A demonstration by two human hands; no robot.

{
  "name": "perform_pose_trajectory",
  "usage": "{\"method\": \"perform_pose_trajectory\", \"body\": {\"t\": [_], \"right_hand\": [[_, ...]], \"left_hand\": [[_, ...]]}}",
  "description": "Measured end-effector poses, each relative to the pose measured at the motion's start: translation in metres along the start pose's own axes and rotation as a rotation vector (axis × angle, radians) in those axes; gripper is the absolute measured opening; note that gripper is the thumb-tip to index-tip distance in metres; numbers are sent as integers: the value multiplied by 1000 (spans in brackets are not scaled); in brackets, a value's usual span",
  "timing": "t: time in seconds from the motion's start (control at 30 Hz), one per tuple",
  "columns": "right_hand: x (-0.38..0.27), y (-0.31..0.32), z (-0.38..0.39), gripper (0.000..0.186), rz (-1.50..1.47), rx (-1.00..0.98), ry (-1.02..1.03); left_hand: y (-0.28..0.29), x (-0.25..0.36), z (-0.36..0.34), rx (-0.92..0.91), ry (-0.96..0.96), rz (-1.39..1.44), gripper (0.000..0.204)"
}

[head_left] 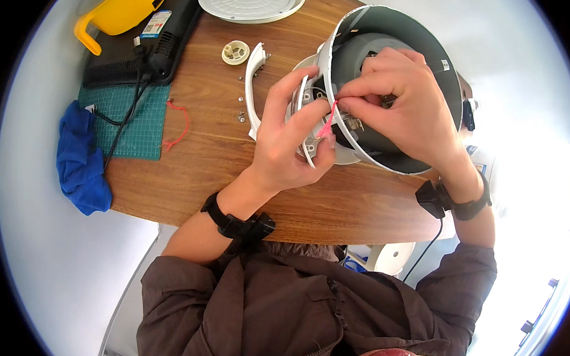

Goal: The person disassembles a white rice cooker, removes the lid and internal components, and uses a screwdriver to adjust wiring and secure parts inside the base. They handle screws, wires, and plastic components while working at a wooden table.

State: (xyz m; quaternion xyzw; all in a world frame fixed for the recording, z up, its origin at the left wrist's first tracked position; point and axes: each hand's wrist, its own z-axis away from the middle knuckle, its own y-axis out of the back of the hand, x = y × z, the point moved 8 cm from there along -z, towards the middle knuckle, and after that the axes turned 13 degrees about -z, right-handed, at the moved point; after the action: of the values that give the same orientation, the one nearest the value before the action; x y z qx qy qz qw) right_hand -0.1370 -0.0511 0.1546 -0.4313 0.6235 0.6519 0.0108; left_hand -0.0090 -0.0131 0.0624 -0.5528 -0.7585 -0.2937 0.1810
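We have the pink cord (326, 127) at the near-left rim of the metal shell (426, 38), its strands hanging between that rim and a white panel (310, 153). Our right grip (398, 95) is closed to a pinch, thumb and forefinger together on the cord's upper end, with the remaining fingers curled over the shell's opening. Our left grip (289, 131) is partly closed around the white panel, keeping it on edge beside the shell, with the thumb next to the cord's lower strands. Inside the shell we see a dark grey dome and some small metal parts, partly hidden by our fingers. A black band circles each of our wrists.

Just left of the panel, on the wooden table (203, 162), lies a curved white handle (251, 85), with small screws (241, 117) scattered around it and a round cream cap (235, 52) near its upper end. A white lid (254, 4) sits at the far edge of our view. Farther left, a red cord (186, 122) lies by the edge of the green mat (139, 133). Black cables cross the mat from a black device (121, 61), a yellow container (119, 15) rests at that device's far end, and a blue cloth (80, 163) lies bunched at the mat's left.
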Motion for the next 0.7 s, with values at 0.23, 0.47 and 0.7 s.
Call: {"method": "perform_pose_trajectory", "body": {"t": [0.23,0.47,0.7], "right_hand": [[-4,2,-5,8,36,-18,58],[3,3,-8,6,-7,-26,94],[3,3,-7,3,83,-16,141]], "left_hand": [[0,2,0,7,-61,-39,43],[0,6,-4,-5,-86,-36,57],[-1,6,-4,-10,-83,-50,54]]}}
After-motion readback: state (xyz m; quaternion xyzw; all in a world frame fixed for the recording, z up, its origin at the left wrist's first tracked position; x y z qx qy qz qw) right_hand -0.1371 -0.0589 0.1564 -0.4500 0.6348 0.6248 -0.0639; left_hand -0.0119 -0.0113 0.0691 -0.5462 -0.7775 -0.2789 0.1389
